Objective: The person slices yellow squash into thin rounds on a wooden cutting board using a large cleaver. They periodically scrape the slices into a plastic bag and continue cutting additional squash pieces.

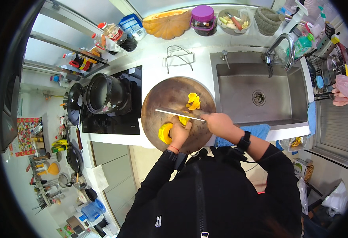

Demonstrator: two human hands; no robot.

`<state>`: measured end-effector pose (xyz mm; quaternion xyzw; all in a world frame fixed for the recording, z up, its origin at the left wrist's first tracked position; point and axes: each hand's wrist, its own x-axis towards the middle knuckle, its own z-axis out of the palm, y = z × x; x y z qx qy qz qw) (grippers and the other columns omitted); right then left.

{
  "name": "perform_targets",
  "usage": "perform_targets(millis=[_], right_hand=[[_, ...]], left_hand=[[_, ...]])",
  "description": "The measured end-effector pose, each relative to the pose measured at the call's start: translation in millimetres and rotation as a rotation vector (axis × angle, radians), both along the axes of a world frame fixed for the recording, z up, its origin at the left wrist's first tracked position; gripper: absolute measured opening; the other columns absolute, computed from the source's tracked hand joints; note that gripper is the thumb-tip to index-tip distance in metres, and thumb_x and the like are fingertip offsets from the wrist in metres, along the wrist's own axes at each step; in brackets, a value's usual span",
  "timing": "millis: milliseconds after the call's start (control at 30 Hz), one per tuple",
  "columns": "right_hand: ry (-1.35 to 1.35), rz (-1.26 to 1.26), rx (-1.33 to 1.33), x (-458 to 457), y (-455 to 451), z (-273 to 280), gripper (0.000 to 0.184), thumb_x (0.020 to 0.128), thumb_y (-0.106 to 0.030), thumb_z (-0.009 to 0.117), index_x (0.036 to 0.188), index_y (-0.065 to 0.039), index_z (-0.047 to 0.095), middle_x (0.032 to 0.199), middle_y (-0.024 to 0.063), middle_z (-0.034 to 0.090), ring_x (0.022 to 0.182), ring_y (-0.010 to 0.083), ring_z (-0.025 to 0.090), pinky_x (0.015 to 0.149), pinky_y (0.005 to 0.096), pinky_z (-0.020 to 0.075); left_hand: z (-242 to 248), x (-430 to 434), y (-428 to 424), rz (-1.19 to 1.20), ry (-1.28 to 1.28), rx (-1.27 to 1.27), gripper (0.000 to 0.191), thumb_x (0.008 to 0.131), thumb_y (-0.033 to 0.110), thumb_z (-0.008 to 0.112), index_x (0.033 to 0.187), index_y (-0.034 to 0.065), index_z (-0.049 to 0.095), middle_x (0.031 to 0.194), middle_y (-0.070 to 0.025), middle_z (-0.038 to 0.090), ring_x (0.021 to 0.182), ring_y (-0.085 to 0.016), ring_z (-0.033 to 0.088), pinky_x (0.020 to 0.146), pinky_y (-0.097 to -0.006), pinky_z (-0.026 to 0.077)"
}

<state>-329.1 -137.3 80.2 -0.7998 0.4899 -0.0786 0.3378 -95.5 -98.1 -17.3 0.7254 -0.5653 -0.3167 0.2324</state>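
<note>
A round wooden chopping board point(177, 89) lies on the white counter between the hob and the sink. My right hand point(220, 123) grips a kitchen knife point(178, 113), its long blade pointing left across the board. Just below the blade, my left hand point(180, 131) holds a yellow-orange pumpkin piece point(183, 120) against the wood. A larger curved pumpkin piece point(164, 134) rests beside the left hand, on its left. Several cut pumpkin slices point(194, 101) lie in a small heap above the knife. The knife handle is hidden in my right hand.
Left of the board, a black pot point(101, 93) stands on the hob point(132, 125). A wire rack point(179, 59) is behind the board. To the right are a steel sink point(260, 113) and a blue cloth point(255, 131). A cut pumpkin point(166, 25) and a purple-lidded jar point(203, 20) line the back.
</note>
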Motion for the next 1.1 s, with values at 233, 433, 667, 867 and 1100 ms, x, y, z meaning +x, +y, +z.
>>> perform_targets(millis=[233, 433, 667, 867, 1100], right_hand=[[-0.039, 0.092, -0.064, 49.8, -29.7, -25.3, 0.018, 0.088, -0.01, 0.057, 0.097, -0.007, 0.072, 0.084, 0.0179, 0.073, 0.081, 0.0381, 0.073, 0.07, 0.0497, 0.058], [-0.021, 0.008, -0.015, 37.5, -27.3, -31.4, 0.022, 0.089, -0.011, 0.056, 0.104, -0.009, 0.072, 0.083, 0.018, 0.073, 0.079, 0.038, 0.072, 0.069, 0.0506, 0.0577], [-0.142, -0.069, -0.086, 13.3, 9.7, -17.6, 0.04, 0.088, -0.01, 0.058, 0.126, -0.014, 0.069, 0.085, 0.0174, 0.07, 0.08, 0.0391, 0.068, 0.069, 0.0514, 0.0545], [-0.173, -0.132, -0.086, 7.7, 37.9, -22.2, 0.043, 0.087, -0.012, 0.062, 0.13, -0.015, 0.067, 0.085, 0.0143, 0.067, 0.079, 0.0371, 0.067, 0.069, 0.0494, 0.0545], [-0.08, -0.097, -0.174, 11.7, 46.0, -33.3, 0.04, 0.09, -0.012, 0.059, 0.129, -0.014, 0.065, 0.083, 0.0126, 0.066, 0.075, 0.0342, 0.07, 0.063, 0.046, 0.0551]], left_hand=[[1.3, 0.2, 7.7, -0.002, 0.017, -0.04, 0.058, 0.086, 0.025, 0.073, 0.13, -0.0055, 0.05, 0.11, -0.0272, 0.069, 0.101, -0.042, 0.069, 0.088, -0.0452, 0.055], [10.4, 10.0, 9.8, 0.034, 0.13, -0.022, 0.05, 0.087, 0.023, 0.074, 0.122, -0.0072, 0.053, 0.103, -0.0248, 0.069, 0.097, -0.036, 0.07, 0.085, -0.0411, 0.055], [6.2, 12.6, 4.2, 0.093, 0.201, -0.034, 0.053, 0.089, 0.022, 0.073, 0.125, -0.0076, 0.049, 0.111, -0.0259, 0.067, 0.104, -0.035, 0.068, 0.091, -0.0402, 0.053], [10.3, 7.5, 0.3, 0.135, 0.291, -0.039, 0.056, 0.093, 0.02, 0.075, 0.133, -0.007, 0.048, 0.122, -0.02, 0.067, 0.115, -0.029, 0.065, 0.1, -0.0366, 0.05], [5.7, 11.3, 0.7, 0.035, 0.322, -0.053, 0.047, 0.096, 0.019, 0.073, 0.132, -0.0039, 0.053, 0.124, -0.0152, 0.068, 0.114, -0.026, 0.065, 0.101, -0.0357, 0.05]])
